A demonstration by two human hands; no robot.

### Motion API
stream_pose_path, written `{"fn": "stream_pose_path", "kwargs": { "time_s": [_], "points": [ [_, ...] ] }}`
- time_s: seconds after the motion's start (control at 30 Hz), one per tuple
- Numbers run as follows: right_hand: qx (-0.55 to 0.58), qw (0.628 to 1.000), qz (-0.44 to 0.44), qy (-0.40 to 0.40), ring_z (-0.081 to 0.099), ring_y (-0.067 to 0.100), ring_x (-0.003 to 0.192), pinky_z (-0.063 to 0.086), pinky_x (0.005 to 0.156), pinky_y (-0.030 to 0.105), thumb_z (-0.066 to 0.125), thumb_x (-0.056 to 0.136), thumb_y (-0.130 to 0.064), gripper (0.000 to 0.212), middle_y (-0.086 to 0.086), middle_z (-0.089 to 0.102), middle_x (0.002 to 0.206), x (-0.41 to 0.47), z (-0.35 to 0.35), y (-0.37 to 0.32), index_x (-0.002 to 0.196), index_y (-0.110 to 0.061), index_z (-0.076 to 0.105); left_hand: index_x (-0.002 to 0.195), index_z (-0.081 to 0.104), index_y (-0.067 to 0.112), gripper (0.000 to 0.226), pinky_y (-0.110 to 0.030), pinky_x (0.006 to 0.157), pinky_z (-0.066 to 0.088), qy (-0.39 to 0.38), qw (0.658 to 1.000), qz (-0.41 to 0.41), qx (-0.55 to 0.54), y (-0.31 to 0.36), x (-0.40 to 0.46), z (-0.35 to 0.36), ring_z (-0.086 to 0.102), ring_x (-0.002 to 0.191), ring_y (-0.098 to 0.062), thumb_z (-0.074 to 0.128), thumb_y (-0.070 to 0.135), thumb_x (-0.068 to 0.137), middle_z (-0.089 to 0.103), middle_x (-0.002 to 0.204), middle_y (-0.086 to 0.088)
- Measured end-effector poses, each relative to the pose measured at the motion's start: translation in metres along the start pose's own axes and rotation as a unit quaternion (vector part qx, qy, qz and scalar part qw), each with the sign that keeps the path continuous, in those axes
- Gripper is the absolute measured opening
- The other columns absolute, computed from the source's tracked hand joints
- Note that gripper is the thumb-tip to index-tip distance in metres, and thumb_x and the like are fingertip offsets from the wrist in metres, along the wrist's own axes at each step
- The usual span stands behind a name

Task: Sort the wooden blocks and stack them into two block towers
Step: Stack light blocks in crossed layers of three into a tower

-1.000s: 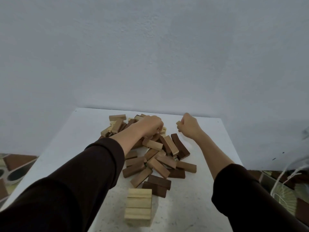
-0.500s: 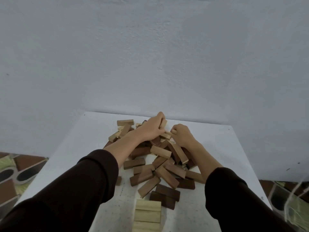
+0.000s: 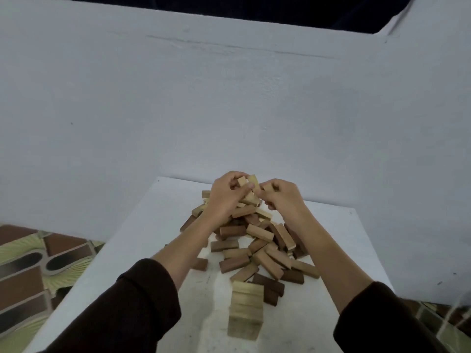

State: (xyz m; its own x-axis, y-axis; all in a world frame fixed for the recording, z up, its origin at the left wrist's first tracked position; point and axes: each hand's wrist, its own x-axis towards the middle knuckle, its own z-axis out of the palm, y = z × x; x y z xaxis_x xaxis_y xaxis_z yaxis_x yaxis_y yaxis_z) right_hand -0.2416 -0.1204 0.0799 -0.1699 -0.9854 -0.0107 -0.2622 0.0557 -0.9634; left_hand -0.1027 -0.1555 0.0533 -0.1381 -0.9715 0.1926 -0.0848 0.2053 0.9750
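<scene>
A loose pile of light and dark wooden blocks point(image 3: 257, 247) lies in the middle of the white table point(image 3: 339, 240). A short tower of light blocks point(image 3: 246, 310) stands near the table's front edge. My left hand point(image 3: 226, 197) is raised over the far end of the pile, closed around several light blocks point(image 3: 251, 186) that stick up from its fingers. My right hand point(image 3: 283, 197) is right beside it, fingers curled on a small light block point(image 3: 267, 187), thumb touching the left hand's bundle.
A pale wall rises directly behind the table. Patterned floor tiles point(image 3: 33, 266) show to the left and at the lower right. Dark sleeves cover both forearms' lower parts.
Both hands have come together and lifted above the pile's far end with light blocks gathered in them. The view has tilted, so the table and tower sit lower right.
</scene>
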Motion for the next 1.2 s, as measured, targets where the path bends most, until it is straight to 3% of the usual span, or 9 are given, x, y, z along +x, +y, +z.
{"fn": "stream_pose_path", "kwargs": {
  "time_s": [0.17, 0.27, 0.33, 0.47, 0.6, 0.77, 0.87, 1.03, 1.2],
  "points": [
    [-0.098, 0.994, -0.019, -0.051, 0.047, 0.011, 0.058, 0.038, 0.053, 0.022, 0.057, 0.092, -0.018, 0.018, 0.005, 0.053, 0.073, -0.033, 0.032, -0.025, 0.090, 0.000, 0.059, 0.102, 0.065, 0.008, 0.015, -0.016, 0.052, 0.046, 0.005, 0.997, -0.030, -0.072, 0.017, -0.044, -0.042, 0.062, 0.060, -0.004, 0.065, 0.006, 0.088, 0.067, 0.078, -0.002],
    [-0.131, 0.990, -0.029, -0.048, 0.050, 0.018, 0.065, 0.042, 0.059, 0.029, 0.043, 0.096, -0.016, 0.020, 0.013, 0.052, 0.072, -0.060, 0.070, -0.031, 0.086, -0.002, 0.052, 0.102, 0.065, 0.011, 0.018, -0.019, 0.054, 0.049, -0.015, 0.998, -0.051, -0.043, 0.005, -0.078, -0.075, 0.060, 0.059, -0.007, 0.067, 0.005, 0.086, 0.064, 0.072, 0.001],
    [-0.133, 0.989, -0.048, -0.045, 0.046, 0.020, 0.064, 0.038, 0.054, 0.022, 0.043, 0.094, -0.005, 0.019, 0.024, 0.046, 0.070, -0.080, 0.093, -0.028, 0.079, 0.003, 0.051, 0.095, 0.065, 0.015, 0.016, -0.022, 0.059, 0.048, -0.048, 0.996, -0.069, 0.007, -0.009, -0.099, -0.094, 0.052, 0.060, -0.011, 0.069, 0.004, 0.084, 0.054, 0.066, 0.000],
    [-0.171, 0.985, -0.028, -0.019, 0.053, 0.009, 0.078, 0.043, 0.067, 0.017, 0.053, 0.094, -0.020, 0.014, -0.001, 0.061, 0.086, -0.117, 0.138, 0.008, 0.093, -0.009, 0.062, 0.079, 0.063, 0.029, 0.033, -0.018, 0.060, 0.038, -0.116, 0.983, -0.062, 0.132, -0.038, -0.139, -0.118, 0.044, 0.060, -0.009, 0.069, -0.003, 0.078, 0.051, 0.066, 0.001],
    [-0.195, 0.981, -0.014, 0.007, 0.055, 0.007, 0.076, 0.044, 0.062, 0.019, 0.052, 0.095, -0.026, 0.012, -0.007, 0.060, 0.085, -0.138, 0.165, 0.053, 0.090, -0.019, 0.060, 0.071, 0.058, 0.035, 0.031, -0.024, 0.063, 0.036, -0.136, 0.959, -0.063, 0.239, -0.064, -0.157, -0.128, 0.042, 0.063, -0.012, 0.072, 0.008, 0.075, 0.052, 0.067, 0.004],
    [-0.228, 0.972, 0.066, 0.008, 0.053, 0.018, 0.092, 0.045, 0.080, 0.030, 0.048, 0.098, -0.021, 0.014, 0.002, 0.052, 0.104, -0.142, 0.170, 0.080, 0.102, -0.010, 0.055, 0.090, 0.069, 0.020, 0.016, -0.014, 0.058, 0.034, -0.105, 0.955, -0.095, 0.261, -0.085, -0.161, -0.129, 0.045, 0.061, -0.006, 0.077, 0.017, 0.076, 0.052, 0.066, 0.008],
    [-0.259, 0.963, 0.071, 0.005, 0.050, 0.020, 0.095, 0.044, 0.087, 0.032, 0.049, 0.098, -0.019, 0.018, 0.003, 0.045, 0.109, -0.141, 0.172, 0.086, 0.108, -0.006, 0.055, 0.096, 0.072, 0.015, 0.022, -0.009, 0.064, 0.036, -0.096, 0.956, -0.076, 0.267, -0.091, -0.159, -0.132, 0.049, 0.071, -0.004, 0.078, 0.018, 0.075, 0.056, 0.081, 0.009],
    [-0.246, 0.968, 0.039, -0.007, 0.045, 0.012, 0.089, 0.040, 0.077, 0.020, 0.052, 0.096, -0.010, 0.020, 0.002, 0.043, 0.117, -0.137, 0.171, 0.094, 0.115, -0.006, 0.057, 0.105, 0.067, 0.011, 0.039, -0.005, 0.064, 0.038, -0.060, 0.962, -0.063, 0.260, -0.099, -0.162, -0.129, 0.048, 0.068, -0.004, 0.082, 0.012, 0.070, 0.049, 0.096, 0.002],
    [-0.204, 0.979, 0.004, -0.019, 0.047, 0.007, 0.099, 0.038, 0.084, 0.014, 0.043, 0.096, -0.001, 0.033, -0.002, 0.049, 0.123, -0.142, 0.166, 0.100, 0.125, -0.011, 0.056, 0.123, 0.056, 0.016, 0.061, -0.010, 0.064, 0.043, -0.069, 0.969, -0.076, 0.224, -0.098, -0.170, -0.134, 0.052, 0.070, -0.008, 0.083, 0.016, 0.069, 0.051, 0.109, 0.002]
  ]
}}
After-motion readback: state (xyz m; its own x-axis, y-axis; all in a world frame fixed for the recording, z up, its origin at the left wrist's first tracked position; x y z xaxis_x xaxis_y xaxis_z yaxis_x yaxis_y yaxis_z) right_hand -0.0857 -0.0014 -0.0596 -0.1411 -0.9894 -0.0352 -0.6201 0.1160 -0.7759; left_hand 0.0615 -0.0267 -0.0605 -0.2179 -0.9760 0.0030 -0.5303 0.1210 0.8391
